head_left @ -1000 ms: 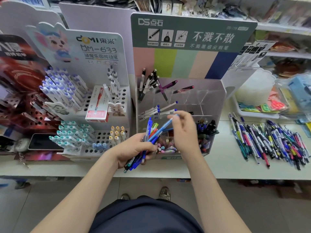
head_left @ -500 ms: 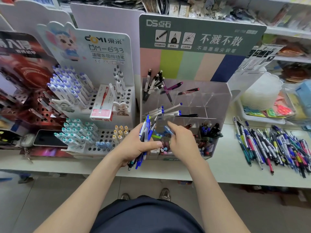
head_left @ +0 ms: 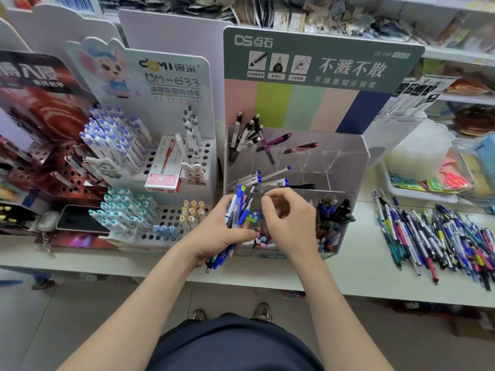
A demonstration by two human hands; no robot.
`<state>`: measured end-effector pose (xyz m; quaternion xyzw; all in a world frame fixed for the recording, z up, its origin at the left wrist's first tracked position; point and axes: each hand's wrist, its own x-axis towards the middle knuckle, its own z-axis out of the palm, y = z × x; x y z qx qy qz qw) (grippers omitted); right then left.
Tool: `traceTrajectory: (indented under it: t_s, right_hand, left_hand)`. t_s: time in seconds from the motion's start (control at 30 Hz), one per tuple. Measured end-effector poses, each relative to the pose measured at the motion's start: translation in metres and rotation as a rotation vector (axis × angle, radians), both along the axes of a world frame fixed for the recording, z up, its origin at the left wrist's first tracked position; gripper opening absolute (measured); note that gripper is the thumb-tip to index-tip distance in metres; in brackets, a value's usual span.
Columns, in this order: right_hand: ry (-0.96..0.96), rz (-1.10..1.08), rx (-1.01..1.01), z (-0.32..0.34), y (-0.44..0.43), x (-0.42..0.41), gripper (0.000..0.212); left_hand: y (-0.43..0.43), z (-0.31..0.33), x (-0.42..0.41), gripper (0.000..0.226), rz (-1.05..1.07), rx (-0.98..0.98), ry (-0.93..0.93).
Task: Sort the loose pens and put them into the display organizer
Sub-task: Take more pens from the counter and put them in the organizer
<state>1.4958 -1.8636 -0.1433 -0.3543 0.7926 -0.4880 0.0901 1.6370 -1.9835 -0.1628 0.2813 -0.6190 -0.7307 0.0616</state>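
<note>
My left hand (head_left: 217, 234) grips a bundle of mostly blue pens (head_left: 238, 207) upright, just in front of the clear acrylic display organizer (head_left: 345, 162). My right hand (head_left: 292, 223) hovers over the organizer's front compartments with loosely curled fingers and nothing in it, its fingertips close to the bundle's tops. White pens with blue caps (head_left: 262, 178) lie in the middle row, and black-and-white pens (head_left: 246, 132) stand in the back left compartment. A large pile of loose pens (head_left: 439, 236) lies on the white counter to the right.
A white Domi pen stand (head_left: 166, 156) with a red pen box (head_left: 163, 180) stands left of the organizer. A phone (head_left: 80, 219) lies further left. A white tray (head_left: 417, 188) of small items sits behind the loose pile. The counter's front edge (head_left: 348, 287) runs just below my wrists.
My right hand pulled a blue pen from the bundle, lowered it into the organizer's front compartments and let it go. It now hangs empty beside the bundle. My left hand stayed put.
</note>
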Motion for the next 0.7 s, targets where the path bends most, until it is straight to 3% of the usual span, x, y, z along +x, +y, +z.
traceTrajectory:
  t_s: [0.1, 0.17, 0.33, 0.47, 0.6, 0.7]
  right_hand:
    - [-0.315, 0.053, 0.110, 0.010, -0.004, 0.013, 0.029]
    - [-0.366, 0.025, 0.247, 0.005, -0.008, 0.017, 0.038]
    - [-0.511, 0.114, 0.240, 0.007, -0.003, 0.007, 0.013]
    - [-0.554, 0.036, 0.224, 0.011, -0.003, 0.009, 0.009]
    - [-0.560, -0.064, -0.002, 0.014, -0.002, 0.013, 0.004]
    - [-0.450, -0.178, -0.240, 0.020, 0.003, 0.013, 0.032]
  left_hand:
    - [0.004, 0.003, -0.004, 0.062, 0.024, -0.071, 0.002]
    - [0.006, 0.004, -0.007, 0.060, 0.025, -0.123, 0.016]
    - [0.005, 0.009, -0.007, 0.072, 0.006, -0.138, 0.019]
    - [0.006, 0.007, -0.010, 0.067, 0.027, -0.059, 0.031]
    - [0.009, 0.007, -0.014, 0.041, 0.021, 0.003, 0.011]
    - [0.008, 0.005, -0.017, 0.030, 0.069, 0.116, 0.022]
